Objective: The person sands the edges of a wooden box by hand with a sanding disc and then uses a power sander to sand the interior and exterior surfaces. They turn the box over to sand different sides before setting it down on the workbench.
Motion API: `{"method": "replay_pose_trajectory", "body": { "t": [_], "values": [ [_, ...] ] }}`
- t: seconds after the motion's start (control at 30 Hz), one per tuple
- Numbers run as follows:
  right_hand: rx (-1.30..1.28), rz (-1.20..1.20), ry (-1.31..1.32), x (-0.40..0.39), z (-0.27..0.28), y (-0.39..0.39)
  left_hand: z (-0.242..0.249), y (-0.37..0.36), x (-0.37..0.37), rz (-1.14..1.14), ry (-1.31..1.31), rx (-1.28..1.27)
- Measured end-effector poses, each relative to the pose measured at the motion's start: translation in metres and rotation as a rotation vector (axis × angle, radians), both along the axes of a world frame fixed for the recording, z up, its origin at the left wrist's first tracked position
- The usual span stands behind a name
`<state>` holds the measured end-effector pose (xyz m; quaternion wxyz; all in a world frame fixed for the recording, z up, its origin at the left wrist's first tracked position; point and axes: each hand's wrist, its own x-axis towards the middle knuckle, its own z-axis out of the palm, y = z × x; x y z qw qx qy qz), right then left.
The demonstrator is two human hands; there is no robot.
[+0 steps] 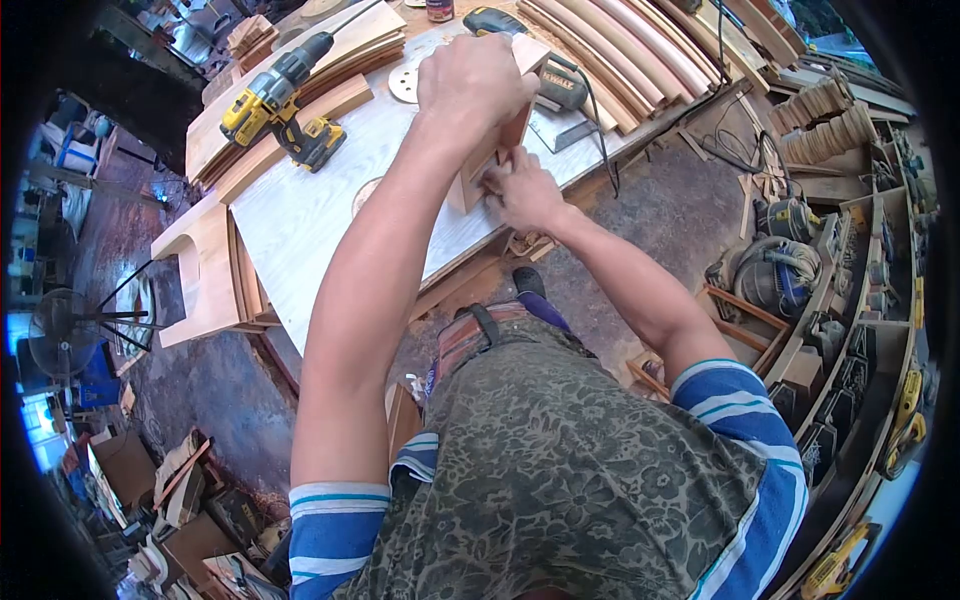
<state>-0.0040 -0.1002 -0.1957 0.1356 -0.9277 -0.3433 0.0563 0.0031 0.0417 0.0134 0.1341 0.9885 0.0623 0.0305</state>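
Note:
A pale wooden workpiece (466,190) with reddish-brown inner sides stands on the white board of the bench. My left hand (475,82) is closed over its upper end, knuckles up. Lower down, my right hand (527,192) is close against the near side of the piece, its fingers curled inward and one finger raised along the wood. Its fingertips are dark and blurred, and I cannot tell what they hold. Just beyond the workpiece lies a black-and-yellow power sander (562,88). A metal square (572,135) rests to the right of the piece.
A yellow cordless drill (290,110) lies at the bench's left. Curved wooden strips (610,50) are stacked along the far right. A black cord (608,150) hangs over the bench edge. A standing fan (65,325) is at far left, and a shop vacuum (778,275) is on the right.

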Motion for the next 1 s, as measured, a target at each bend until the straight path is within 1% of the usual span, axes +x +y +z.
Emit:
{"method": "replay_pose_trajectory", "body": {
  "t": [0.07,0.13,0.17,0.23,0.27,0.33,0.37,0.43,0.47,0.53,0.57,0.63,0.67,0.73,0.77,0.9,0.97,1.0],
  "values": [
    [-0.021,-0.009,-0.025,0.006,0.006,-0.006,-0.002,-0.001,0.001,-0.008,-0.015,0.002],
    [0.082,0.044,-0.038,0.012,0.012,-0.012,0.000,-0.002,0.000,-0.007,0.003,0.002],
    [0.083,0.045,-0.045,0.013,0.012,-0.015,0.002,-0.001,0.001,-0.001,0.020,-0.001],
    [0.211,0.012,-0.169,0.013,0.009,-0.017,0.000,0.000,0.001,-0.002,0.002,0.003],
    [0.212,0.014,-0.172,0.018,0.008,-0.017,-0.002,0.001,0.002,-0.006,-0.007,0.006],
    [0.104,0.034,-0.059,0.024,0.007,-0.017,0.001,0.000,0.000,-0.003,0.002,0.001],
    [0.102,0.030,-0.059,0.024,0.005,-0.017,0.003,-0.002,-0.001,-0.001,0.010,-0.005],
    [0.067,0.005,0.049,0.024,0.012,-0.009,0.003,-0.002,-0.001,-0.004,0.012,0.003],
    [0.066,0.005,0.049,0.027,0.012,-0.008,0.003,-0.002,-0.001,-0.003,0.017,0.013],
    [-0.097,0.008,0.048,0.036,0.011,-0.004,0.002,-0.001,0.000,-0.001,0.017,0.006],
    [-0.096,0.010,0.046,0.037,0.010,-0.001,0.002,0.000,0.000,-0.002,0.019,0.002],
    [-0.073,0.110,-0.105,0.037,0.011,0.002,0.002,0.001,0.001,-0.001,0.030,0.001],
    [-0.074,0.109,-0.105,0.036,0.011,0.004,0.002,0.001,0.002,-0.002,0.041,-0.002],
    [-0.161,0.270,-0.323,0.027,0.016,0.011,0.003,-0.001,0.000,-0.001,0.035,0.000],
    [-0.261,0.271,-0.294,0.027,0.014,0.018,0.004,-0.001,0.000,0.003,0.026,0.005],
    [-0.314,0.322,-0.313,0.014,0.032,0.032,0.003,0.000,0.002,-0.005,0.033,0.005],
    [-0.453,0.401,-0.373,0.011,0.032,0.036,0.004,0.000,0.002,-0.010,0.044,-0.003],
    [-0.452,0.398,-0.370,0.010,0.031,0.035,0.003,-0.001,0.002,-0.013,0.046,-0.001]
  ]
}}
